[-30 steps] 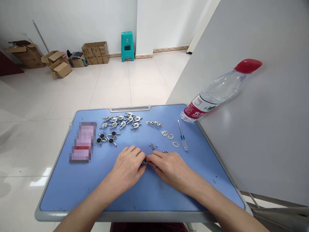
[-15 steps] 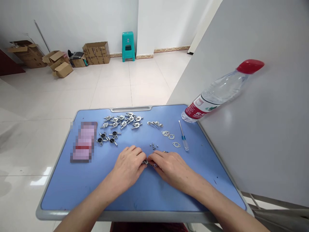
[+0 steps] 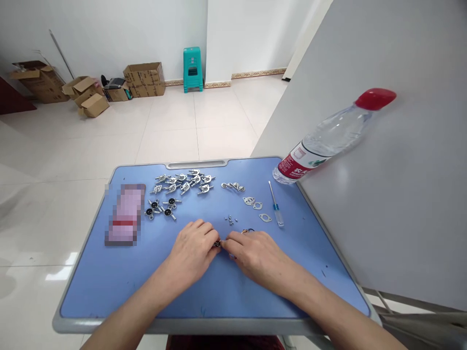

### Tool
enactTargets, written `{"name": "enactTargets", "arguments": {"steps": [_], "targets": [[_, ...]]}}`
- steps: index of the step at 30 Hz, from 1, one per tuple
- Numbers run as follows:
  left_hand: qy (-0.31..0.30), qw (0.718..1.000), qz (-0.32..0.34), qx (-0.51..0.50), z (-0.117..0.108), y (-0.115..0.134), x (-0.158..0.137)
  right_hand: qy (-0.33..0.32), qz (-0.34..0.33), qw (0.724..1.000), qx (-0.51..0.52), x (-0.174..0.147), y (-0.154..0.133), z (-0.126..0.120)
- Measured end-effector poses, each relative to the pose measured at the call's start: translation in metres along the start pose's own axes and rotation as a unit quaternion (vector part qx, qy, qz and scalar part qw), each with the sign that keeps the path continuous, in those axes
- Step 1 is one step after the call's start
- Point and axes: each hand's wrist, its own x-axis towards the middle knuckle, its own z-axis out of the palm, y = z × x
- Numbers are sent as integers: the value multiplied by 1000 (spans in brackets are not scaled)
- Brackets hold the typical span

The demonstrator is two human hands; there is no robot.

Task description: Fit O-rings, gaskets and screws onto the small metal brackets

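A small metal part with a dark centre, mostly hidden by fingers, sits between the two hands near the middle of the blue surface. The left hand has its grip clamped on that part, thumb and index finger pinching it; the right hand has its fingertips against or just beside it, and whether its own grip is closed on anything cannot be told. Just beyond the fingers lie tiny screws, with flat metal plates and a clear-handled screwdriver to their right. Farther up are a row of small silver pieces and a cluster of silver brackets, with four black-centred parts nearer the left. A pixelated pink object lies at the left side, and a red-capped bottle stands at the far right corner. Beyond, on the floor, are a teal stool and cardboard boxes.
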Motion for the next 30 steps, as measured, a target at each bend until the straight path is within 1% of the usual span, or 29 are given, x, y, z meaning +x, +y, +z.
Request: {"name": "enactTargets", "arguments": {"steps": [5, 11, 14, 16, 18, 21, 24, 27, 30], "targets": [[-1, 1000, 6, -9, 1, -2, 0, -13, 18, 1000, 20, -1, 2, -1], [9, 1000, 8, 0, 0, -1, -1, 1, 44, 997, 68, 1, 6, -4], [18, 1000, 9, 10, 0, 0, -1, -5, 65, 995, 82, 2, 6, -9], [25, 1000, 10, 15, 1, 0, -1, 3, 77, 991, 111, 3, 5, -16], [31, 999, 11, 17, 2, -1, -1, 19, 101, 980, 172, 4, 4, -25], [31, 999, 14, 12, 3, -1, -2, 7, 165, 944, 284, 5, 3, -40], [25, 1000, 12, 2, 3, -1, -2, 4, 206, 914, 349, 4, 7, -49], [22, 1000, 7, 3, 3, -2, -3, 2, 214, 891, 401, 5, 11, -48], [19, 1000, 2, 3, 2, -2, -3, 24, 194, 874, 444, 7, 12, -44]]}}
